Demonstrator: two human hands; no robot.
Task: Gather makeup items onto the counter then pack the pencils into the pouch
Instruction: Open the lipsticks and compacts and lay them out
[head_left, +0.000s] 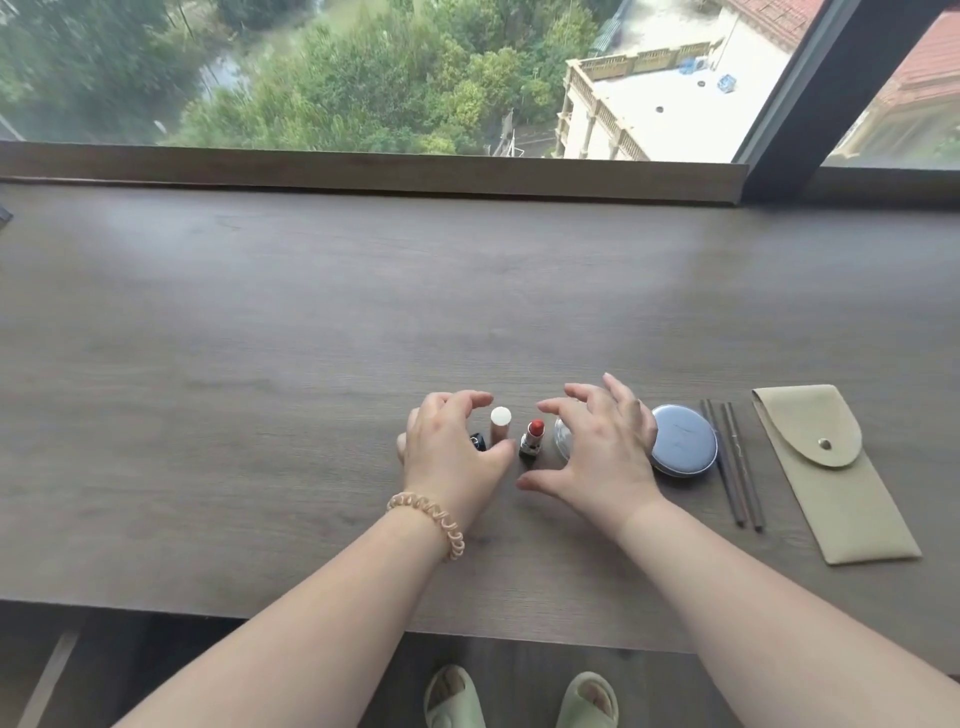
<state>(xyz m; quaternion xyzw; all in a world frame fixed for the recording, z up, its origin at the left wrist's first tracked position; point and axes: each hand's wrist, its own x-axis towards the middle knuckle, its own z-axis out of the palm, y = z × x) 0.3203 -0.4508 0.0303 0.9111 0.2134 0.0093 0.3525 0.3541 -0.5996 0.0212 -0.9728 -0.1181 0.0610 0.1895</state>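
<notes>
Your left hand (452, 447) and right hand (602, 447) hover empty, fingers spread. The pencils (732, 462) lie just left of the pouch (841, 499) — pointing away from you, nearer your right hand.

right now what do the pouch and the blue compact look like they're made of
Pouch: soft tan cloth, perhaps suede or felt. It is matte with no glare and has a small metal-looking snap.
Compact: probably hard plastic, blue-grey and smooth, with a soft sheen along its rim.

On my bench (311, 338), lipsticks (532, 439) stand left of the compact (683, 441); pencils (732, 462), then pouch (826, 467), lie right.
</notes>
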